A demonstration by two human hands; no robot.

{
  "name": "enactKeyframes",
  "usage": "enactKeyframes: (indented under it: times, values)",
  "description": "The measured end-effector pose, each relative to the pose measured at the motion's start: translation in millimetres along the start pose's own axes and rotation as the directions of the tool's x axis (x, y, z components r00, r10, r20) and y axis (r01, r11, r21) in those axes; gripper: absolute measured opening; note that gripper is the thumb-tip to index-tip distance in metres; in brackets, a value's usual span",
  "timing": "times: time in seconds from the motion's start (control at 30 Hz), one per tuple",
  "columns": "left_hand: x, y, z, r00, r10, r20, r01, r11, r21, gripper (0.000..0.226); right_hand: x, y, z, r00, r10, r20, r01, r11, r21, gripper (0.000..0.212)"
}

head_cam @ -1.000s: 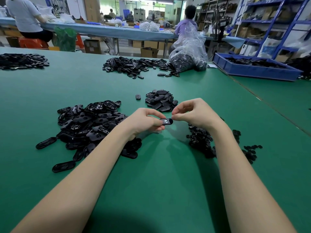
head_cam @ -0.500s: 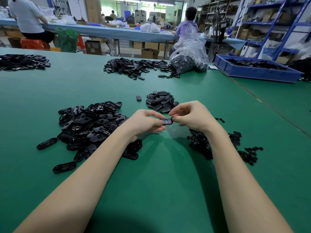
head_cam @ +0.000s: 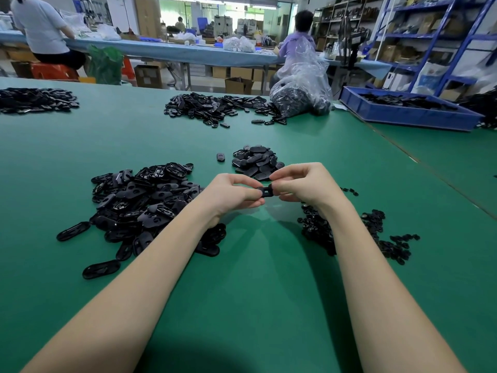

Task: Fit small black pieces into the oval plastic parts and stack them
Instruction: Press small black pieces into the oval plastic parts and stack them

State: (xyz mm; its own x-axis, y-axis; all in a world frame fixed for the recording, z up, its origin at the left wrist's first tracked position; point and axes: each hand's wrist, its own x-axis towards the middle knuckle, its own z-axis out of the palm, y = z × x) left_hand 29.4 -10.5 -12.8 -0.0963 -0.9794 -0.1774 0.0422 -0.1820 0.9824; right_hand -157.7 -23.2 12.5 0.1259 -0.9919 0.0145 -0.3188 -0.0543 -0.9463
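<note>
My left hand (head_cam: 234, 195) and my right hand (head_cam: 302, 184) meet above the green table (head_cam: 255, 278), and both pinch one black oval plastic part (head_cam: 265, 192) between fingertips; only its middle shows. A big pile of loose oval parts (head_cam: 145, 205) lies to the left of my left forearm. A heap of small black pieces (head_cam: 376, 232) lies to the right, partly hidden by my right forearm. Just beyond my hands sits a small pile of finished ovals (head_cam: 255, 161), with a single oval (head_cam: 220, 156) beside it.
Further piles of black parts lie at the far middle (head_cam: 215, 107) and far left (head_cam: 35, 99) of the table. A clear bag of parts (head_cam: 301, 92) and a blue bin (head_cam: 403, 110) stand at the far right. Two people sit at a bench behind.
Both hands stay together on the oval part. The right fingers have shifted slightly on it; the piles have not moved.
</note>
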Motion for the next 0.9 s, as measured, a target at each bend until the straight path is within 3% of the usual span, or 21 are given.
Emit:
enactKeyframes:
  times: [0.13,0.37,0.9]
  values:
    - [-2.3,2.3,1.7,1.0,0.0,0.008,0.0,0.997,-0.073,0.013,1.5,0.1,1.4,0.998,0.063,-0.002,-0.062,0.993,0.105,0.018]
    - [-2.9,3.7,1.5,1.0,0.01,0.004,-0.01,0.992,-0.126,0.015,2.6,0.2,0.6,0.995,0.096,0.028,-0.098,0.994,0.052,0.022]
    - [-2.7,1.3,-0.2,0.995,0.094,0.03,-0.094,0.996,-0.012,0.016,3.7,0.0,-2.7,0.998,0.061,-0.011,-0.062,0.995,-0.076,0.027]
